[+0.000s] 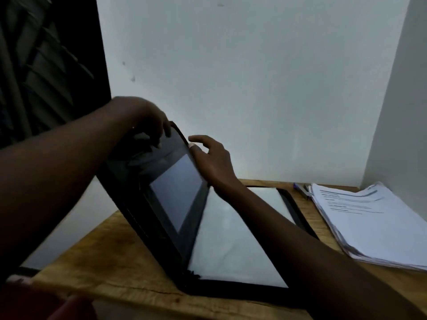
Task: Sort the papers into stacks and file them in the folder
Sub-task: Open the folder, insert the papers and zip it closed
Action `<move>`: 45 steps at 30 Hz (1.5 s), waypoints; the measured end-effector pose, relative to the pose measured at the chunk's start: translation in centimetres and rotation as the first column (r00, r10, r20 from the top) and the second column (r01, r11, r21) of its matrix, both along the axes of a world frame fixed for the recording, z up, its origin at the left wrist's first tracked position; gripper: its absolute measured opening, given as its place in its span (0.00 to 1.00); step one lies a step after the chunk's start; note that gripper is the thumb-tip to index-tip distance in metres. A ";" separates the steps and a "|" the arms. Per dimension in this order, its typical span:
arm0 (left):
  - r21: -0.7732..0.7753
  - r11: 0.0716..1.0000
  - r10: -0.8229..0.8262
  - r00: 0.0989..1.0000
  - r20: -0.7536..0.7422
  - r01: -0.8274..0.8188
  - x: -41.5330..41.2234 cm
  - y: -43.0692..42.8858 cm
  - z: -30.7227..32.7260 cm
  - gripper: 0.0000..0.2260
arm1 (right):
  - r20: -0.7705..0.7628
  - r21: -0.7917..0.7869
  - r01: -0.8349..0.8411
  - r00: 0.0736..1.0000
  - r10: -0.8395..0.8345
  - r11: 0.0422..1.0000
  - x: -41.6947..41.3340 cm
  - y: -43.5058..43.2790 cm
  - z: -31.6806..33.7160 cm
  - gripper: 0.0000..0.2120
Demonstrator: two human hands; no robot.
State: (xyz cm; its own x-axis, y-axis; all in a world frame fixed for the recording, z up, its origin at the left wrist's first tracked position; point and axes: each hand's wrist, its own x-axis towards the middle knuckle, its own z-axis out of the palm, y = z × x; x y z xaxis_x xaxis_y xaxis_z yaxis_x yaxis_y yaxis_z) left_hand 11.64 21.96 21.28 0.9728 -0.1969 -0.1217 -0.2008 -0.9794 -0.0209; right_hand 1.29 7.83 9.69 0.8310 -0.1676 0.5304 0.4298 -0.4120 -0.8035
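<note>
Left hand (147,121) curls over the top edge of the half-raised folder (175,192) cover; right hand (212,162), fingers loosely spread, touches its side edge.

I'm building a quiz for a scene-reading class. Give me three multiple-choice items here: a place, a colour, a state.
1. Where does the stack of papers lie? A. on the table, right of the folder B. inside the folder C. on the floor
2. What colour is the folder? A. red B. white C. black
3. How is the folder's left cover? A. shut flat B. raised, the left hand with its grip on the top edge C. torn off
1 A: it rests on the wood beside the folder. 2 C: its borders are black. 3 B: it stands tilted, the hand curled over its edge.
</note>
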 end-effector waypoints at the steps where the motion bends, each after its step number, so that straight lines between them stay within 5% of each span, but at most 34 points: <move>1: 0.043 0.998 0.041 0.999 0.010 -0.041 0.4 0.9 -1.4 0.29 | -0.032 -0.009 -0.011 0.999 0.010 1.000 0.3 0.2 -0.3 0.14; 5: 0.117 0.977 0.157 0.973 0.171 -0.178 1.2 3.2 -7.6 0.39 | -0.197 -0.119 -0.053 0.980 0.029 0.992 1.5 0.1 -2.3 0.17; 10: 0.027 0.964 0.245 0.924 0.293 -0.264 0.6 5.4 -14.0 0.37 | -0.262 -0.258 -0.035 0.965 -0.034 0.966 2.7 -1.1 -5.2 0.18; 15: -0.146 0.944 0.317 0.932 0.173 -0.294 2.0 7.8 -19.0 0.36 | -0.329 -0.379 0.004 0.934 -0.139 0.925 3.2 -5.0 -7.6 0.17; 19: -0.240 0.928 0.278 0.959 -0.058 -0.284 3.5 8.7 -20.3 0.38 | -0.414 -0.345 0.069 0.884 -0.218 0.936 3.2 -8.7 -9.3 0.19; 23: -0.218 0.931 0.301 0.954 0.001 -0.293 4.8 6.5 -21.0 0.45 | -0.432 -0.301 0.106 0.871 -0.235 0.948 3.1 -10.7 -10.1 0.16; 26: -0.217 0.956 0.220 0.970 0.099 -0.195 4.9 2.9 -21.3 0.36 | -0.416 -0.277 0.130 0.877 -0.241 0.952 3.5 -11.7 -10.2 0.16; 38: -0.234 0.946 -0.201 0.972 0.126 0.226 5.2 -11.5 -23.3 0.30 | -0.324 -0.447 0.283 0.833 -0.448 0.849 3.9 -20.5 -11.8 0.16; 43: -0.161 0.944 -0.276 0.956 0.101 0.290 5.2 -14.1 -23.1 0.25 | -0.304 -0.462 0.290 0.836 -0.457 0.838 4.1 -21.9 -12.6 0.04; 45: -0.126 0.941 -0.309 0.949 0.053 0.314 5.2 -14.7 -22.0 0.25 | -0.304 -0.493 0.259 0.843 -0.443 0.830 4.2 -21.8 -12.9 0.16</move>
State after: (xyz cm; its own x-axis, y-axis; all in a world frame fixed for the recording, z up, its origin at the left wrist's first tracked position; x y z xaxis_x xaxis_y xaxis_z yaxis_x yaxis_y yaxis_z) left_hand 16.86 7.23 -0.73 0.8633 -0.5028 -0.0446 -0.4976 -0.8625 0.0921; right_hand 5.50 -14.01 -3.25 0.9071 -0.3288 0.2628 -0.1226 -0.8037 -0.5823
